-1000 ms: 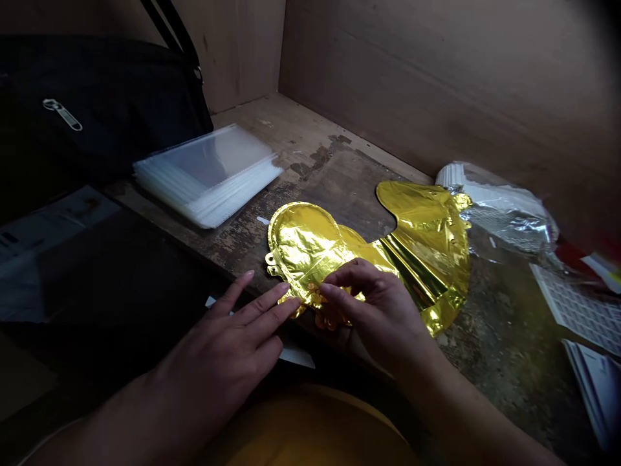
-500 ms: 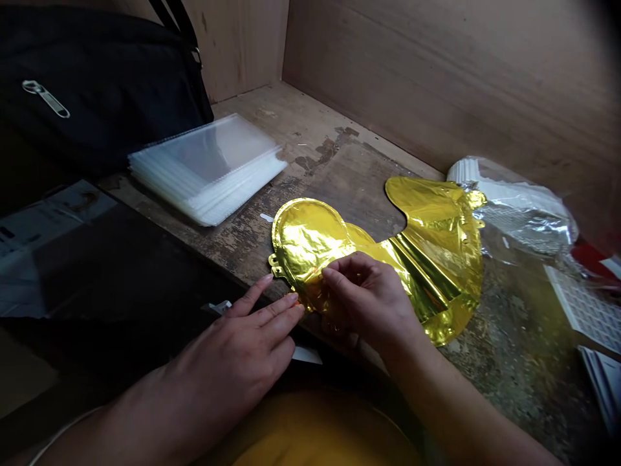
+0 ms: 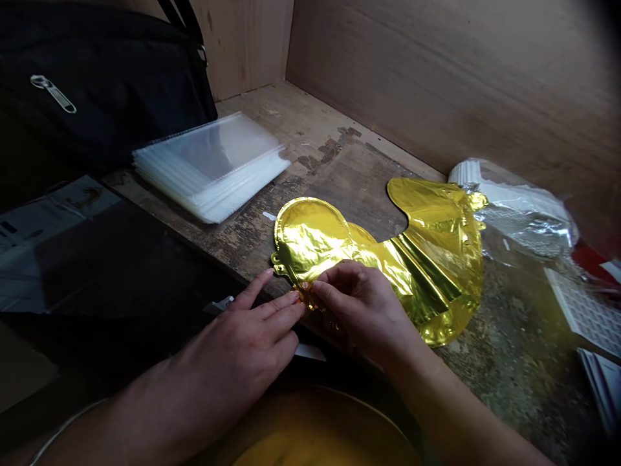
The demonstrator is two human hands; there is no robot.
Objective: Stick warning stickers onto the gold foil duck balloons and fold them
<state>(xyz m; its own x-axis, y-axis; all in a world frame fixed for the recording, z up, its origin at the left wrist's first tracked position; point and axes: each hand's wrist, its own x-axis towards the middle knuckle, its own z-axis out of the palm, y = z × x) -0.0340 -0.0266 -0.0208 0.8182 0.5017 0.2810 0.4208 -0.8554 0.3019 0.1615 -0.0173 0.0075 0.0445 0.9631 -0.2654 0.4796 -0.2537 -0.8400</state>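
Since the worn wooden bench (image 3: 334, 162) is boxed in by a plywood wall (image 3: 436, 77), things lie pushed toward its back and sides: a black bag (image 3: 97, 84) at upper left, a stack of clear plastic sleeves (image 3: 211, 169) just beside it, and a crumpled plastic bag (image 3: 524, 207) at right. That leaves the middle of the bench for a gold foil balloon (image 3: 429, 259), lying flat with its near edge by the bench's front. The right hand (image 3: 361, 310) pinches that edge between thumb and fingers (a tiny orange patch (image 3: 305, 285) shows just beside them). The left hand (image 3: 242, 330) lies open, its fingers slightly spread, their fingertips (image 3: 291, 312) touching the foil, seemingly to steady it against the pinch. A small foil tab (image 3: 277, 260) sticks out at the balloon's left end.
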